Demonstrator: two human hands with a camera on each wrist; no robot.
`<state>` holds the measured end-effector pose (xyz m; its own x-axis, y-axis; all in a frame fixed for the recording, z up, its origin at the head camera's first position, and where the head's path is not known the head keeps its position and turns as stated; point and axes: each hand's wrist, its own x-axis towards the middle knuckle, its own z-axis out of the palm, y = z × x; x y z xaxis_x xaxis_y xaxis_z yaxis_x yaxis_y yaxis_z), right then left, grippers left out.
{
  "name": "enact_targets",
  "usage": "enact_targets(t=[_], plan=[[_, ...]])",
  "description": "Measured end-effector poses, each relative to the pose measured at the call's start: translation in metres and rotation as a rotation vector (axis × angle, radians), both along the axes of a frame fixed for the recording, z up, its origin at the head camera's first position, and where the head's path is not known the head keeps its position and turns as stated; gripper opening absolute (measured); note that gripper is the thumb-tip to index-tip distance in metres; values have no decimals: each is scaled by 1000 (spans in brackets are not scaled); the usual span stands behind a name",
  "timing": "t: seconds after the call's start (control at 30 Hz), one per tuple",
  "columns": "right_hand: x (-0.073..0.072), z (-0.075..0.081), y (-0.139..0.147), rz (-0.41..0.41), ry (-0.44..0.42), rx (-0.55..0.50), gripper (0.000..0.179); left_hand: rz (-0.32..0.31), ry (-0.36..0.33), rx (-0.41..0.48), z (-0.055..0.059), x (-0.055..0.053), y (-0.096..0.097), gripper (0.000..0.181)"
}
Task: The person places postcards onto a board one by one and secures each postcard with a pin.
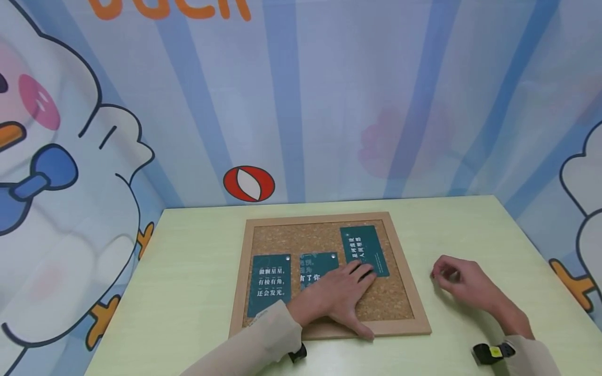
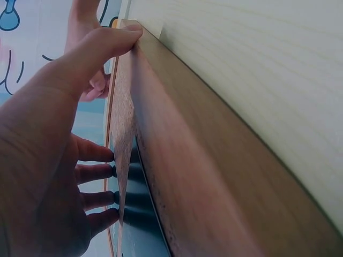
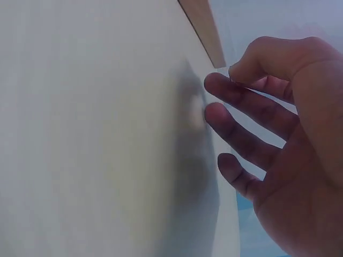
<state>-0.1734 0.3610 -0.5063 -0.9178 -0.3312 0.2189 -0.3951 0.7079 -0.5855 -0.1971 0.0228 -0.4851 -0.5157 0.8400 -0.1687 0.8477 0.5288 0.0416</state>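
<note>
A framed cork board (image 1: 395, 303) lies flat on the table. Two dark green cards with white Chinese writing, a left card (image 1: 269, 297) and a middle card (image 1: 317, 258), each have a small light dot near the top right corner. My left hand (image 1: 340, 297) rests over the board with its fingers spread, fingertips on the lower part of a tilted right card (image 1: 371, 243); its thumb reaches the front frame (image 2: 187, 118). Right of the board, my right hand (image 1: 463, 279) pinches thumb and index finger together on a tiny dark red object, mostly hidden.
The pale table (image 1: 188, 271) extends on both sides of the board. A blue striped cloth backdrop (image 1: 329, 104) with cartoon ducks rises behind and beside it. Black straps with small devices sit at both wrists, including a wrist camera (image 1: 491, 352) on the right.
</note>
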Motion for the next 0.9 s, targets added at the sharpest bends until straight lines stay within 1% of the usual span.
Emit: enact_targets(t=[0.1,0.23,0.37,0.47,0.6,0.77,0.9], plan=[[-8,7,-5,14,30,3,21,3,-1,-2,-1,0,0,125],[-23,20,-16,42,62,20,16,6,-3,-1,-2,0,0,126],[-42,34,-30,55,40,56,10,9,-4,-3,-3,0,0,126],[-56,44,-44,69,22,83,9,17,-5,-6,-2,-1,-1,127],[-73,54,-66,126,14,97,10,28,-7,-13,-1,-1,-2,127],[-93,61,-91,198,-23,112,10,19,-10,-7,-1,-1,-1,126],[-108,61,-109,228,-67,123,12,12,2,-17,-1,0,0,126]])
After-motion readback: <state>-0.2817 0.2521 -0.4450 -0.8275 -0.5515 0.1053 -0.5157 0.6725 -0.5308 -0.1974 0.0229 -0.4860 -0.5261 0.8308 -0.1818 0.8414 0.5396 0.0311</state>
